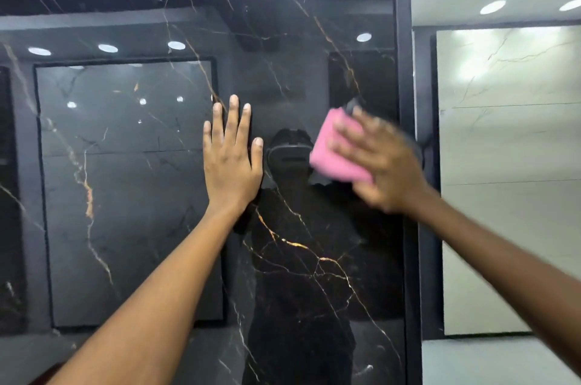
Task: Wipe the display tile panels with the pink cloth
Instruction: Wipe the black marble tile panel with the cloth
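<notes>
Right hand (382, 164) on pink cloth (336, 152)

We can't make out the right hand (382, 161), it's all blur, and it covers half the pink cloth (334, 150).

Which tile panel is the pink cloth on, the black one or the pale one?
The black gold-veined panel: the right hand presses the pink cloth on it. The pale panel lies beyond the dark frame.
</notes>
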`<state>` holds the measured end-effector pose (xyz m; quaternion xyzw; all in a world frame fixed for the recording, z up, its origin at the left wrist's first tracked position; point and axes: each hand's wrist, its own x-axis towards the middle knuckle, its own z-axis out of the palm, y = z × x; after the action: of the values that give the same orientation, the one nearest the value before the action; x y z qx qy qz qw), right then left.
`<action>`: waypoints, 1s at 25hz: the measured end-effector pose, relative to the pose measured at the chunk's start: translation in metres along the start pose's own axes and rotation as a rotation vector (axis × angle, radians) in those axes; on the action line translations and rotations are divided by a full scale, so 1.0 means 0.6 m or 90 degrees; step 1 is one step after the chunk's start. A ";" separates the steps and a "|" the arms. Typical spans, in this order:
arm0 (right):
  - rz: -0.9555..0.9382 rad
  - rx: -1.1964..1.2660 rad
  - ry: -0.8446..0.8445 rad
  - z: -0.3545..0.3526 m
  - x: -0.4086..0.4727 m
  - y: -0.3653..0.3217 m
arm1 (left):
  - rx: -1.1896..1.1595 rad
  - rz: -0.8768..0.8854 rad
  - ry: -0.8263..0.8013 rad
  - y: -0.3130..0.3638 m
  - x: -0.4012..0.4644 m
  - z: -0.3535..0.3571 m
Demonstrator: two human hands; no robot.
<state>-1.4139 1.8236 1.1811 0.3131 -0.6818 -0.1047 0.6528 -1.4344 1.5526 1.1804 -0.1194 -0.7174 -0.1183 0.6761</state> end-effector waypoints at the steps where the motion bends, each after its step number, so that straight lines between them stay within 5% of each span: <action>1: -0.056 0.015 -0.049 0.010 -0.066 -0.047 | -0.006 -0.002 -0.006 0.000 0.003 -0.001; 4: -0.262 0.029 -0.233 -0.003 -0.200 -0.124 | -0.035 -0.024 -0.028 0.004 -0.029 -0.005; 6: -0.325 0.056 -0.246 -0.018 -0.183 -0.093 | -0.041 -0.024 -0.051 -0.001 -0.105 -0.010; 10: 0.044 0.026 -0.004 -0.028 -0.018 0.029 | -0.002 -0.009 -0.068 -0.022 -0.257 -0.010; 12: 0.120 0.009 0.048 -0.014 0.002 0.004 | 0.006 -0.028 -0.053 -0.020 -0.282 -0.004; 17: -0.170 0.095 -0.171 0.035 -0.240 -0.241 | 0.001 -0.019 -0.054 -0.028 -0.285 -0.002; 20: -0.323 0.129 -0.223 0.019 -0.246 -0.211 | -0.006 -0.032 -0.059 -0.023 -0.296 -0.005; 25: 0.116 0.048 0.043 0.016 -0.020 -0.081 | -0.049 -0.038 -0.060 -0.022 -0.295 -0.008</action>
<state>-1.4098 1.7898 1.1434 0.2770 -0.6888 -0.0086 0.6699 -1.4243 1.5364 1.0041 -0.1292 -0.7466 -0.1607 0.6325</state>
